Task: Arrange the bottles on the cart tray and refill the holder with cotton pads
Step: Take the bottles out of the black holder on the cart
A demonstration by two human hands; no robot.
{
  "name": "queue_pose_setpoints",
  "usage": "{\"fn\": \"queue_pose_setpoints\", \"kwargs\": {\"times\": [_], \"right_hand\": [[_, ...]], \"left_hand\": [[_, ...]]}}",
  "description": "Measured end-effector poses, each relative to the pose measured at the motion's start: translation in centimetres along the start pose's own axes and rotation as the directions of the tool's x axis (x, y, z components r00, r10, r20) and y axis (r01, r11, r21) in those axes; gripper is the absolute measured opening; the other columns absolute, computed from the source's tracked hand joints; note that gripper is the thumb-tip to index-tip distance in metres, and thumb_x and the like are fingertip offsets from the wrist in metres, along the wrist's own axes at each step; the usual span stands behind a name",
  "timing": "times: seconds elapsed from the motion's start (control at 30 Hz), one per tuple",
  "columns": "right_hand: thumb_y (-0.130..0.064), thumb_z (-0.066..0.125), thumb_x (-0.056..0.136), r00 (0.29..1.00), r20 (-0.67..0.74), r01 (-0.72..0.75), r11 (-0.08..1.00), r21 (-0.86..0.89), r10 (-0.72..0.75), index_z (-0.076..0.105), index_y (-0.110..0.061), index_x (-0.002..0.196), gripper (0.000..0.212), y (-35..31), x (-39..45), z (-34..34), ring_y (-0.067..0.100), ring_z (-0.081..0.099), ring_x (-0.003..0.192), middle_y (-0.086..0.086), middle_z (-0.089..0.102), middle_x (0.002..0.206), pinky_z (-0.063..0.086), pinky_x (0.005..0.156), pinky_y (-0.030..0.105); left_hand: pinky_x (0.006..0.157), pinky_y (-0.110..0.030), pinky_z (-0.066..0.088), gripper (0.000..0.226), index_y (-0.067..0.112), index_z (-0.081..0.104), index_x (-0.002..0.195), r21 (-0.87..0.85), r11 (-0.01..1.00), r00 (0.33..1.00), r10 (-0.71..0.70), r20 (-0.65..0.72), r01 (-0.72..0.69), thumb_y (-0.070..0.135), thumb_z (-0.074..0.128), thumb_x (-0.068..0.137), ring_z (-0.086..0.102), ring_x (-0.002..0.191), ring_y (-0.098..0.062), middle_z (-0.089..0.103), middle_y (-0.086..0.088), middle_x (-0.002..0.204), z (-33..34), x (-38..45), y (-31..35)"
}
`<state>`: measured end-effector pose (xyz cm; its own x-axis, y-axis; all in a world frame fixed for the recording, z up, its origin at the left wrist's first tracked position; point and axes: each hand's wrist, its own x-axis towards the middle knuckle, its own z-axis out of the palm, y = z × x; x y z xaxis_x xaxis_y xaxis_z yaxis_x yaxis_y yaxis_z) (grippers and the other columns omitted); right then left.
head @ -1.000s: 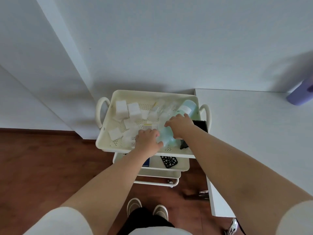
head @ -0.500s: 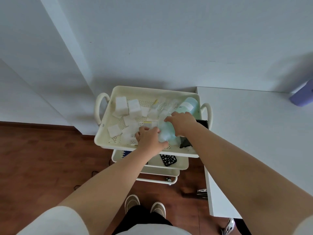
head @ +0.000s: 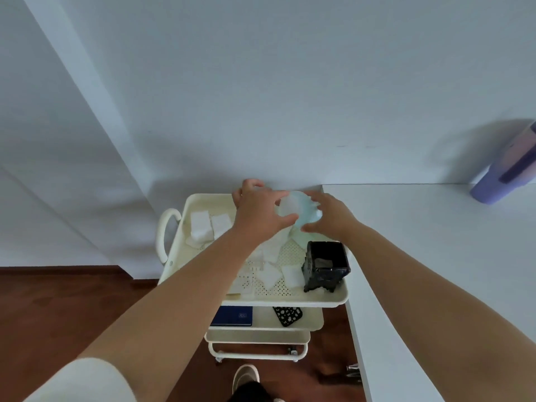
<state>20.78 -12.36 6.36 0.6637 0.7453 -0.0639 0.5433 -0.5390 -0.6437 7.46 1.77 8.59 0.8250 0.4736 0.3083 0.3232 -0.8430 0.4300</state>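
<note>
With both hands lifted from the near tray (head: 324, 298), your left hand (head: 258, 211) and right hand (head: 330, 216) curl their fingers around the pale bottle (head: 298, 208) at the far edge; stand it upright.

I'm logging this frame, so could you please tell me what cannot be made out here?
- Pale blue bottle: both hands wrap it; cap and label hidden.
- Left hand: what its far fingers hold is hidden.
- Black holder: contents too dark.
- Purple object: cut by the right edge.
</note>
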Motion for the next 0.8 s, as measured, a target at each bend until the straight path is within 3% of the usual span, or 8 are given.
{"fn": "queue_pose_setpoints", "kwargs": {"times": [0.13,0.2,0.27,0.37,0.43,0.6,0.73,0.8], "right_hand": [[-0.030,0.084,0.061,0.988,-0.141,-0.038,0.985,0.169,0.062,0.046,-0.034,0.130,0.079,0.4,0.9,-0.3,0.013,0.058,0.104,-0.009,0.057,0.118,0.042,0.080,0.024],[-0.031,0.084,0.063,0.978,-0.179,-0.068,0.974,0.216,0.108,0.043,-0.037,0.132,0.081,0.7,1.4,-0.3,0.011,0.056,0.105,-0.011,0.056,0.119,0.045,0.082,0.026],[-0.032,0.083,0.064,0.967,-0.207,-0.095,0.967,0.237,0.146,0.041,-0.036,0.134,0.083,1.0,2.0,-0.5,0.010,0.055,0.105,-0.011,0.056,0.121,0.046,0.084,0.027],[-0.032,0.085,0.063,0.950,-0.236,-0.135,0.952,0.274,0.202,0.038,-0.037,0.134,0.085,1.3,2.7,-0.9,0.009,0.055,0.101,-0.014,0.056,0.117,0.044,0.072,0.020],[-0.031,0.084,0.063,0.937,-0.257,-0.159,0.944,0.289,0.236,0.032,-0.039,0.135,0.089,1.4,3.2,-1.0,0.010,0.055,0.097,-0.015,0.054,0.112,0.041,0.064,0.016],[-0.034,0.084,0.062,0.905,-0.286,-0.216,0.919,0.329,0.315,0.022,-0.051,0.131,0.094,1.8,4.0,-1.0,0.014,0.053,0.099,-0.016,0.047,0.112,0.045,0.060,0.023],[-0.030,0.085,0.063,0.897,-0.283,-0.224,0.901,0.372,0.339,0.023,-0.054,0.130,0.094,1.8,4.6,-0.7,0.014,0.053,0.107,-0.018,0.045,0.119,0.052,0.067,0.032],[-0.027,0.085,0.065,0.887,-0.293,-0.230,0.890,0.393,0.358,0.024,-0.050,0.133,0.094,1.7,5.0,-0.6,0.016,0.053,0.108,-0.015,0.045,0.122,0.052,0.074,0.035]], "left_hand": [[0.079,-0.032,0.017,0.060,0.039,0.064,0.119,0.020,0.998,0.997,0.067,0.030,-0.067,0.071,0.059,0.069,0.036,0.113,-0.013,0.064,0.018,0.085,-0.1,3.8,0.9],[0.085,-0.033,0.022,0.060,0.038,0.063,0.121,0.005,0.995,0.994,0.101,0.042,-0.101,0.071,0.060,0.071,0.043,0.112,-0.013,0.066,0.016,0.089,0.0,5.4,1.2],[0.090,-0.035,0.039,0.059,0.037,0.062,0.124,-0.109,0.989,0.992,0.105,0.077,-0.096,0.067,0.064,0.073,0.057,0.104,-0.013,0.069,0.012,0.096,0.3,6.7,1.5],[0.083,-0.034,0.052,0.053,0.040,0.059,0.127,-0.257,0.964,0.982,0.115,0.148,-0.074,0.059,0.067,0.078,0.064,0.088,-0.010,0.069,0.009,0.104,0.7,8.1,1.9],[0.083,-0.034,0.053,0.046,0.041,0.058,0.128,-0.263,0.957,0.970,0.172,0.173,-0.123,0.052,0.064,0.084,0.065,0.086,-0.010,0.069,0.010,0.107,1.0,9.0,2.1],[0.079,-0.038,0.052,0.039,0.043,0.053,0.132,-0.237,0.950,0.947,0.252,0.202,-0.202,0.028,0.047,0.097,0.062,0.090,-0.018,0.069,0.004,0.099,1.8,10.7,2.0],[0.070,-0.032,0.048,0.056,0.046,0.037,0.142,-0.160,0.954,0.923,0.287,0.257,-0.252,0.016,0.038,0.095,0.054,0.079,-0.014,0.066,0.006,0.113,2.3,11.4,0.8],[0.070,-0.030,0.043,0.060,0.047,0.025,0.146,-0.167,0.948,0.892,0.312,0.328,-0.271,0.016,0.035,0.095,0.051,0.087,-0.014,0.060,0.007,0.126,2.5,11.9,0.2]]}}
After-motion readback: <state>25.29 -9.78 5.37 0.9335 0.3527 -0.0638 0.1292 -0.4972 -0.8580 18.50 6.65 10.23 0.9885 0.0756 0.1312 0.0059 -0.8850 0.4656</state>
